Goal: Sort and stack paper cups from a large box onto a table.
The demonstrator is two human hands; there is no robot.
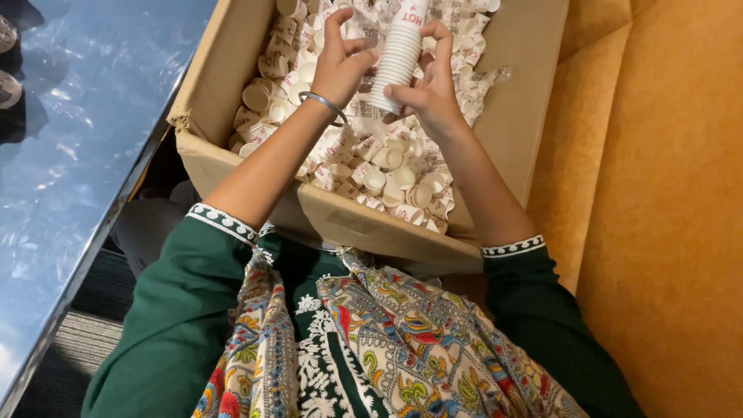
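Observation:
A tall stack of nested white paper cups [399, 56] stands over an open cardboard box [232, 66] that rests on my lap. Both of my hands grip this stack. My right hand [429, 89] wraps around its lower right side. My left hand [340, 63], with a metal bangle at the wrist, holds its left side with fingers raised. The box is filled with several loose small white paper cups [387, 166] with red print, lying at all angles.
A glossy dark table top [77, 139] runs along the left, with its metal edge near the box's corner. An orange-brown upholstered seat [658, 193] fills the right side. My green sleeves and patterned scarf cover the foreground.

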